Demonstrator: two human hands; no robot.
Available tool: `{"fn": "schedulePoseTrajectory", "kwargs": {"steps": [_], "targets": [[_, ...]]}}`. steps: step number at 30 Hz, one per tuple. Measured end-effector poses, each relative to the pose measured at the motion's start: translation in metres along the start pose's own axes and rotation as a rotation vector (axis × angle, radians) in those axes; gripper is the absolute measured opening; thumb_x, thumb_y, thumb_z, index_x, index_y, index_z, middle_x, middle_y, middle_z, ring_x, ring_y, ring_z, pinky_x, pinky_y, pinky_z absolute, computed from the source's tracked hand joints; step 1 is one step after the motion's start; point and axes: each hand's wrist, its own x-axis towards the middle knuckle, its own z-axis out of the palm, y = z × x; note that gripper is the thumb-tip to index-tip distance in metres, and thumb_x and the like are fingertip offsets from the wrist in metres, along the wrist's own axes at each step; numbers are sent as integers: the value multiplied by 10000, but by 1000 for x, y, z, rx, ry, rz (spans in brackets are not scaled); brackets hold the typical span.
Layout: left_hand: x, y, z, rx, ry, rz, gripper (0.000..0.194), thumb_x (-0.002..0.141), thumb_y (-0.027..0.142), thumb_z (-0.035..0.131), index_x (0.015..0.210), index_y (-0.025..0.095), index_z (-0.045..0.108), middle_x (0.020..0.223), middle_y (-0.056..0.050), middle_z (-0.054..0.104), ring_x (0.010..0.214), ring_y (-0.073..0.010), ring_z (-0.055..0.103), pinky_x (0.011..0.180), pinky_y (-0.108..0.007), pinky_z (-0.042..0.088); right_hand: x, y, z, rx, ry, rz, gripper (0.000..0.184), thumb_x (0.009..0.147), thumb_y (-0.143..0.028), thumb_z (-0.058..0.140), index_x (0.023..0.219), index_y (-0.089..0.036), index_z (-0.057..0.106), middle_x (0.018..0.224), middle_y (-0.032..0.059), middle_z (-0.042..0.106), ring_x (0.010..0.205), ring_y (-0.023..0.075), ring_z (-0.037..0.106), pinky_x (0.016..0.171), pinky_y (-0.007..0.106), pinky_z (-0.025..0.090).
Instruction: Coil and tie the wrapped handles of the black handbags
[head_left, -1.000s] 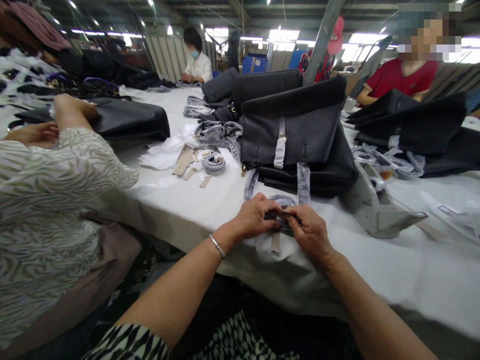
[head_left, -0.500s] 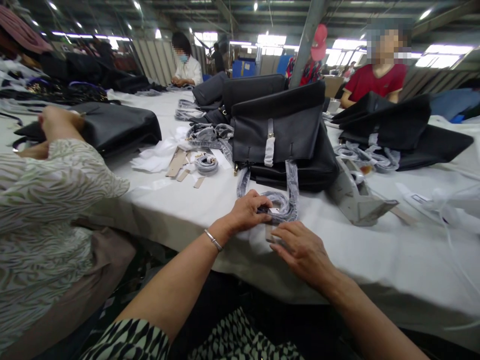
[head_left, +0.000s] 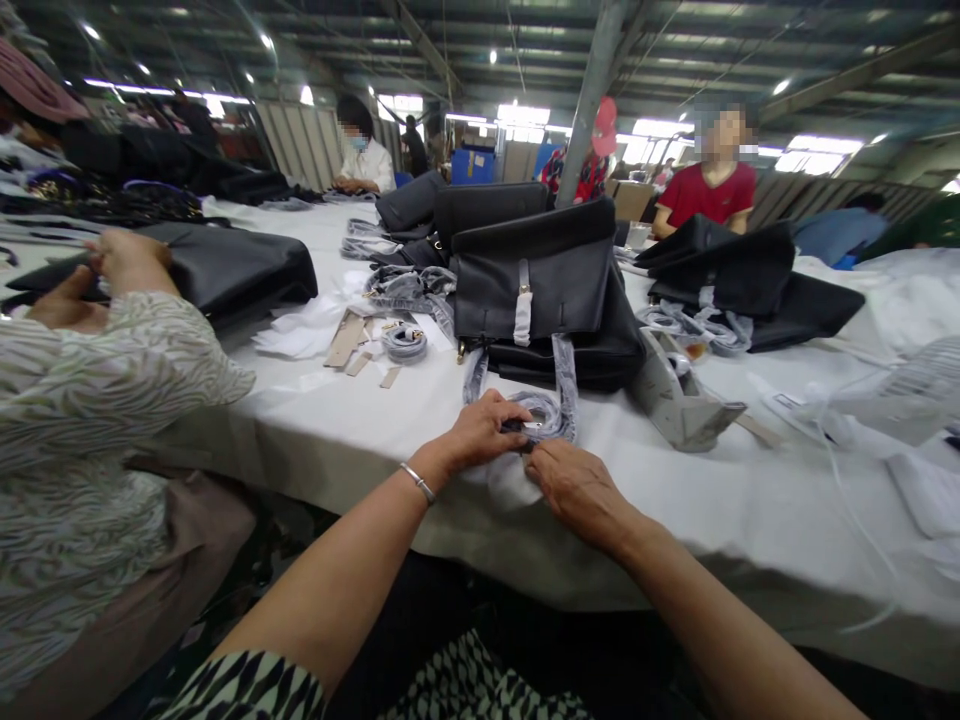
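Observation:
My left hand is closed on the plastic-wrapped handle of a black handbag lying near the table's front edge. My right hand sits just below it, fingers curled against the same handle loop; what they pinch is hidden. The handle's two wrapped straps run up to the bag, which lies on another black bag. A silver bracelet is on my left wrist.
White table holds more black bags, a grey metal stand, card strips, a coiled wrapped strap and white paper. A person in a striped sleeve works on a bag at my left. Others sit beyond.
My right hand moved up and left, back against the wrapped handle beside my left hand. The view lifted slightly.

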Motion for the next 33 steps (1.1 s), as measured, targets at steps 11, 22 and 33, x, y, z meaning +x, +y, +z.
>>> {"fn": "schedulePoseTrajectory", "kwargs": {"steps": [11,22,33], "targets": [[1,0,0,-64,6,42,240,758,279,676,994,266,723,864,9,680,963,-200,544,827,-272,464,19,22,-7,104,249,-25,228,949,-217,427,898,-184,646,984,80,679,936,184,597,830,315,471],[-2,5,-5,-48,17,-27,470,752,296,667,1201,201,564,1020,-26,673,1020,-225,542,920,-350,458,60,50,9,265,194,-2,180,911,-230,498,807,-175,634,867,56,654,860,171,601,789,293,458],[6,12,6,-48,133,-171,289,793,256,628,1081,264,616,859,39,708,930,-211,569,840,-341,438,60,56,8,445,172,101,134,863,-219,536,762,-185,617,807,35,631,784,162,590,731,297,440]]}}
